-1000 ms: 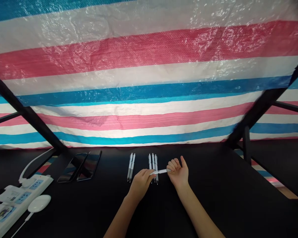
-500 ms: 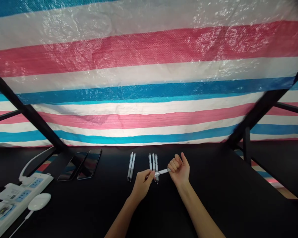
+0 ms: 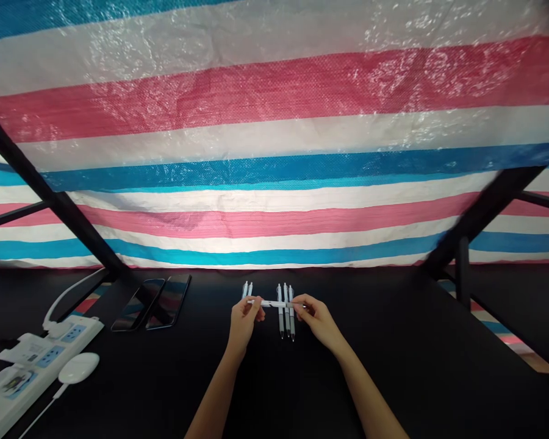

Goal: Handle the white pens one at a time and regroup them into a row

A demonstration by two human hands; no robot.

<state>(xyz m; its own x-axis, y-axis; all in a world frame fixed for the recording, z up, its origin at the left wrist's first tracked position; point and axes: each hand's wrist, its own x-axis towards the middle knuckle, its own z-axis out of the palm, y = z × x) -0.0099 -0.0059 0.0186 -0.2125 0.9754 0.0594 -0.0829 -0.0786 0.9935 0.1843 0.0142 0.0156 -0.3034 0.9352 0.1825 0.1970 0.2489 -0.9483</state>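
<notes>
A white pen (image 3: 271, 303) is held level between my two hands, just above the black table (image 3: 393, 366). My left hand (image 3: 242, 320) pinches its left end and my right hand (image 3: 315, 317) pinches its right end. Under the held pen lie three white pens (image 3: 286, 317) side by side, pointing away from me. Two more white pens (image 3: 246, 288) lie behind my left hand, which hides most of them.
Two dark phones (image 3: 153, 303) lie at the left on the table. A white power strip (image 3: 32, 360) and a white oval device (image 3: 77, 367) with a cable sit at the far left. A striped tarp (image 3: 274, 152) hangs behind; black frame bars (image 3: 480, 213) slant on both sides.
The held pen has shifted left and farther from me, from right of the three pens to across them. My left hand has moved onto the pair of pens; my right hand followed, fingers turned down.
</notes>
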